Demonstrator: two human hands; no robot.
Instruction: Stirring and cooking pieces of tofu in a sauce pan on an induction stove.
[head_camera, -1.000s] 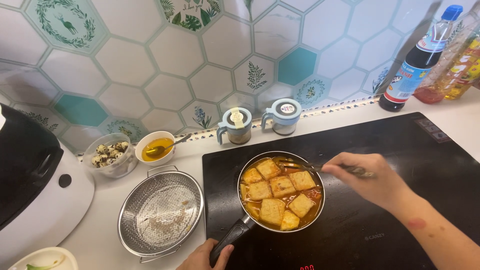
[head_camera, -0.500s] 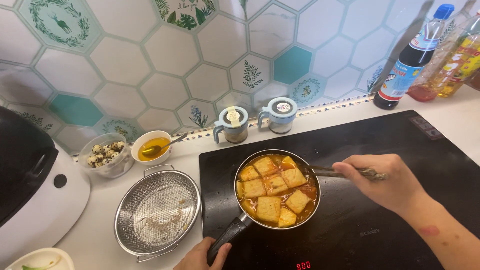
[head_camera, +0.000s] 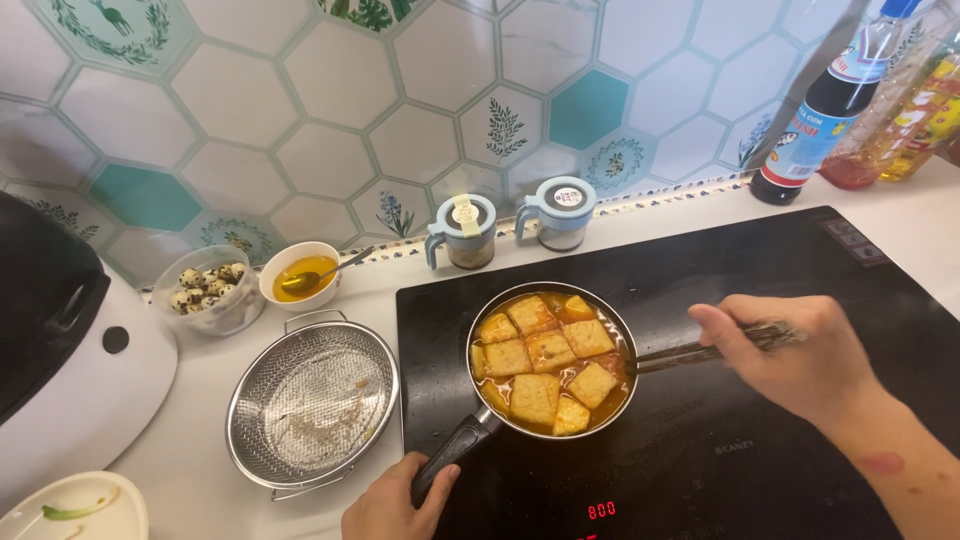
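Two hands at one frying pan: chopsticks now over the rim

Item: small frying pan (head_camera: 551, 362) on the black induction hob (head_camera: 760, 300), holding fried tofu squares (head_camera: 547, 352) in orange sauce.
Left hand (head_camera: 395, 505): closed around the pan handle (head_camera: 452, 452), as a second ago.
Right hand (head_camera: 795, 355): gripping chopsticks (head_camera: 700, 351); tips have drawn back from among the tofu to the pan's right rim, so the pieces lie untouched.
Adjacent: wire strainer basket (head_camera: 312, 402), bowl of quail eggs (head_camera: 205, 290), bowl of yellow oil (head_camera: 300, 275), two lidded jars (head_camera: 510, 228).
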